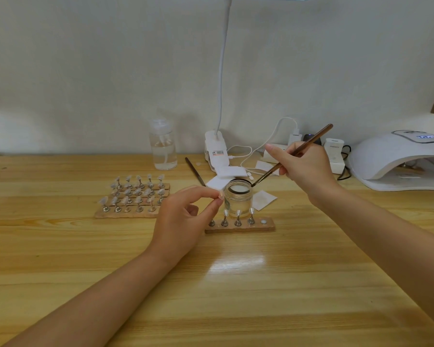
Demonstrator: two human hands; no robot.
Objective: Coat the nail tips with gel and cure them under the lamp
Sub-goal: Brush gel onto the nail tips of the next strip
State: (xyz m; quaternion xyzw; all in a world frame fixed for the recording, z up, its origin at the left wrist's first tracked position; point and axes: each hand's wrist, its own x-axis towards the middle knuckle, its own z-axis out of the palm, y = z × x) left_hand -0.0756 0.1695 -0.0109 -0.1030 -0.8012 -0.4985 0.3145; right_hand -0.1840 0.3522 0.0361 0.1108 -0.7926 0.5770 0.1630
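Curing lamp [396, 156] display lit, digits unreadable; clip lamp base [216, 154] label, white adapter [334, 152] print illegible.

Both forearms are bare from wrist to elbow, with no sleeves showing. The left hand [183, 216] and right hand [303, 164] wear no gloves, rings or watch.

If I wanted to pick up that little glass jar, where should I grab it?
Probably grip the jar round its glass wall, below the dark rim, coming from the right side. Its top is open and the brush tip is at the rim, so don't grab from above. The left hand crowds its left side and the nail stand sits in front.
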